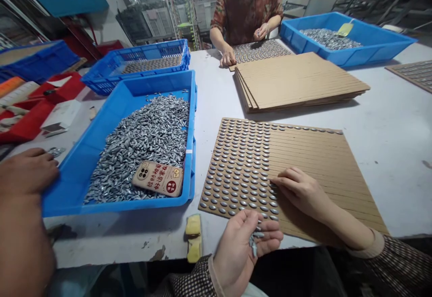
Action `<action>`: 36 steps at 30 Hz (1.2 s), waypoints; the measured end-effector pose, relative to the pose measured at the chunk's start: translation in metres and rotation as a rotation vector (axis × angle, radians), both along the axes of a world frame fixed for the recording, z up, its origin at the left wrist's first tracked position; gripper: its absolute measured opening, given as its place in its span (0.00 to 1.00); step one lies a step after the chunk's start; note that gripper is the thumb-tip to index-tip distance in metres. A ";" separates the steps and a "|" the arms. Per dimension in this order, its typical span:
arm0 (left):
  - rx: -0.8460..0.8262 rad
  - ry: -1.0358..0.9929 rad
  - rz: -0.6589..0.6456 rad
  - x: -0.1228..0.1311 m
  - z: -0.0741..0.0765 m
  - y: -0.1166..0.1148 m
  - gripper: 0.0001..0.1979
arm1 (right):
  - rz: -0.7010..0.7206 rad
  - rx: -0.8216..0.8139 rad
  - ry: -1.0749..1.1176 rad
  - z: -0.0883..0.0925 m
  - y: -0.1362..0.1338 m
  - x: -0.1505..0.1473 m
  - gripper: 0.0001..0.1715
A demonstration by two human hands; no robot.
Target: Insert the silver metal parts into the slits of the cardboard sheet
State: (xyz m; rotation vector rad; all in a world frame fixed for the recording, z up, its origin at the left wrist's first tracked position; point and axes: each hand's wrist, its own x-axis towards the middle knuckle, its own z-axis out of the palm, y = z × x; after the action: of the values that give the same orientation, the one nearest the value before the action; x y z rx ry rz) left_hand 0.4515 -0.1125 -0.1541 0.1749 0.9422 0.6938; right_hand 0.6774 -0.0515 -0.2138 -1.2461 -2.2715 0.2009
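Note:
My left hand (241, 245) is turned palm up below the near edge of a slotted cardboard sheet (317, 171), cupping several small spindle-shaped grey metal pieces (255, 242). Similar pieces stand in rows across the sheet's left part, and one row runs along its far edge. Over the sheet, my right hand (305, 193) has its thumb and fingertips pinched together at the end of a row. Whatever lies between those fingertips is hidden. Left of the sheet, a blue tray (135, 207) holds a heap of the same pieces, with a phone in a printed case (158, 179) on top.
A stack of cardboard sheets (300, 81) lies behind my sheet. Across the table, a person (249, 18) handles a filled sheet beside another blue tray (354, 56). Another person's arm (25, 189) rests at the left. A yellow object (193, 238) sits at the near edge.

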 end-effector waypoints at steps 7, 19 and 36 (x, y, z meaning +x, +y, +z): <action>0.123 0.043 0.016 0.004 -0.009 0.004 0.13 | -0.020 -0.049 0.043 0.007 -0.004 -0.002 0.13; 0.182 0.026 -0.046 0.009 -0.013 0.007 0.13 | 0.224 -0.123 0.263 0.054 -0.057 -0.042 0.15; 0.021 0.023 0.059 0.006 0.008 0.015 0.07 | -0.048 -0.084 0.155 0.003 0.010 0.003 0.08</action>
State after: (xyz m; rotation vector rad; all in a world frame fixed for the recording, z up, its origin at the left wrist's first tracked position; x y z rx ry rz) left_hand 0.4574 -0.0974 -0.1463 0.1743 0.9653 0.7571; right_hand 0.6802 -0.0413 -0.2104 -1.2802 -2.1181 0.3657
